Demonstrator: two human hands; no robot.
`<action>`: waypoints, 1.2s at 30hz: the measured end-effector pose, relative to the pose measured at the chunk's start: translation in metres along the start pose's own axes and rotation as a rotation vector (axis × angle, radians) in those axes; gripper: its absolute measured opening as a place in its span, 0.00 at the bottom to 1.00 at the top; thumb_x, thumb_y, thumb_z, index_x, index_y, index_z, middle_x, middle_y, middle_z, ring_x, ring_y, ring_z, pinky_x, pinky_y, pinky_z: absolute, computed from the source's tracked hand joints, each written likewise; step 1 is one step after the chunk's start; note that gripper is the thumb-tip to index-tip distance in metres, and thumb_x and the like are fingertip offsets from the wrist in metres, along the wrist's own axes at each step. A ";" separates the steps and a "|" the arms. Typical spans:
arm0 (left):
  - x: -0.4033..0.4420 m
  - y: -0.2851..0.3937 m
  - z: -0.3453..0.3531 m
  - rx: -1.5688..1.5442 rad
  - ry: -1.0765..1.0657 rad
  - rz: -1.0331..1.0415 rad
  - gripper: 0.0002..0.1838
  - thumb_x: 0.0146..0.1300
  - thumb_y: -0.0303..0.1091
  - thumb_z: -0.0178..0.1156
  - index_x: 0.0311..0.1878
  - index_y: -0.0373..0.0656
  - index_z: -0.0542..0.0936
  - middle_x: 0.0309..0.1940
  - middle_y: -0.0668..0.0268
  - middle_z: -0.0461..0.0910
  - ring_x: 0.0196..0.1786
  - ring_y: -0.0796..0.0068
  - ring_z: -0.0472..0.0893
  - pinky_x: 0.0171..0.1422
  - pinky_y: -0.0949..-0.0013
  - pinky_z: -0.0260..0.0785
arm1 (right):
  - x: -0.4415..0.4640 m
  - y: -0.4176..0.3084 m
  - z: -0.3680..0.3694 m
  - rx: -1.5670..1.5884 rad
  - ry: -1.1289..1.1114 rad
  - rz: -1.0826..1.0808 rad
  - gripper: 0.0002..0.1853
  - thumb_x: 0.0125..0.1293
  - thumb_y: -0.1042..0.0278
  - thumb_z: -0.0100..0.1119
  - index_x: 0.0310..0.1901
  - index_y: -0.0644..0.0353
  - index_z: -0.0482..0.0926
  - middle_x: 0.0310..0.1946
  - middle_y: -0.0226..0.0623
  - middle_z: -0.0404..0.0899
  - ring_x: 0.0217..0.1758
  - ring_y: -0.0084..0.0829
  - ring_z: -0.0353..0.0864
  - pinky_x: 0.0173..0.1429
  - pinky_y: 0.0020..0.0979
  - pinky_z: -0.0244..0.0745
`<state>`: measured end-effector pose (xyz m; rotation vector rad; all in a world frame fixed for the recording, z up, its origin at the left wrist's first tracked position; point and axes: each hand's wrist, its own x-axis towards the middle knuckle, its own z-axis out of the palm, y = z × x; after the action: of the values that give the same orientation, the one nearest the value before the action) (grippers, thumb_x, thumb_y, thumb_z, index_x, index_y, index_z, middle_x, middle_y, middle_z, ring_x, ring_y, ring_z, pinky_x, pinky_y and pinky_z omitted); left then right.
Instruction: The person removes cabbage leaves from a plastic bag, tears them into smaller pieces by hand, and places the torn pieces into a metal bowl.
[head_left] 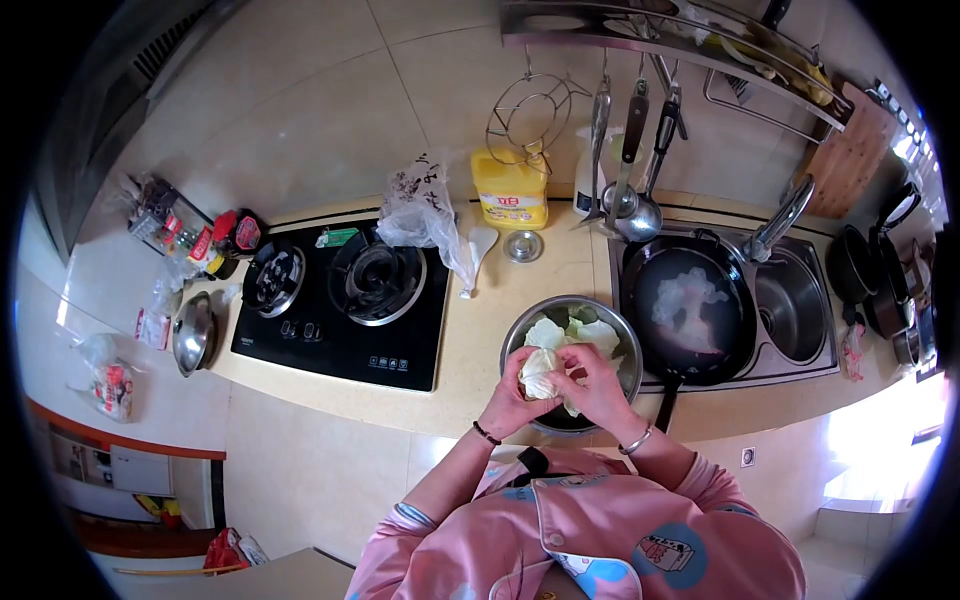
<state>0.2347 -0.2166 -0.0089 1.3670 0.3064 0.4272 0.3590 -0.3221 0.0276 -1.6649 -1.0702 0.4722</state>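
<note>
A pale tiled wall (330, 110) rose behind the back edge of the counter (480, 365); bright light (890, 440) glared beyond its right end, brown-trimmed furniture (140, 475) stood past its left.

A strip of bench (470, 350) leaves a hand a passage between the black stove (405, 358) and the metal bowl (513, 330), over which the left hand (514, 396) and right hand (598, 386) take up the room. Toward the wall, a yellow jug (510, 195), small metal lid (523, 247) and plastic bag (418, 218) obstruct; a hanging ladle (643, 222) bars the way beside the black pan (735, 320), whose handle (668, 405) points toward the bench's front edge.
</note>
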 end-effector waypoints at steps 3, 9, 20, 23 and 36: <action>-0.001 0.000 0.001 0.007 0.031 0.037 0.40 0.46 0.21 0.68 0.61 0.47 0.56 0.53 0.66 0.67 0.56 0.75 0.68 0.60 0.70 0.64 | 0.000 0.006 -0.001 0.027 0.020 -0.015 0.14 0.55 0.71 0.60 0.42 0.64 0.72 0.38 0.44 0.72 0.36 0.38 0.78 0.36 0.31 0.75; -0.008 0.003 -0.001 -0.023 0.039 -0.005 0.43 0.45 0.17 0.66 0.63 0.47 0.55 0.54 0.65 0.67 0.56 0.74 0.70 0.58 0.70 0.67 | -0.003 0.019 0.000 -0.189 0.086 0.034 0.07 0.56 0.75 0.55 0.37 0.63 0.73 0.33 0.45 0.76 0.33 0.39 0.79 0.33 0.33 0.75; -0.011 -0.007 -0.007 -0.618 0.071 -0.072 0.39 0.44 0.19 0.61 0.62 0.46 0.59 0.55 0.66 0.67 0.59 0.72 0.68 0.62 0.69 0.61 | -0.006 0.015 0.004 0.215 -0.097 0.150 0.12 0.59 0.75 0.55 0.46 0.61 0.71 0.31 0.36 0.76 0.28 0.24 0.77 0.32 0.24 0.72; -0.012 -0.010 -0.010 -0.915 0.077 -0.151 0.38 0.44 0.23 0.61 0.61 0.47 0.59 0.55 0.64 0.68 0.59 0.69 0.69 0.62 0.68 0.62 | -0.004 0.010 0.004 0.409 -0.074 0.147 0.11 0.60 0.74 0.54 0.44 0.61 0.71 0.30 0.31 0.75 0.28 0.19 0.75 0.31 0.21 0.71; 0.004 -0.012 -0.002 -0.528 0.104 -0.118 0.34 0.50 0.29 0.62 0.61 0.40 0.58 0.53 0.59 0.69 0.56 0.68 0.70 0.60 0.67 0.63 | -0.006 0.020 0.009 0.506 -0.222 0.429 0.07 0.60 0.74 0.51 0.38 0.67 0.72 0.23 0.32 0.76 0.23 0.20 0.75 0.28 0.21 0.72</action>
<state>0.2385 -0.2149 -0.0212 0.8088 0.3296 0.4434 0.3574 -0.3231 0.0051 -1.3963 -0.6609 1.1302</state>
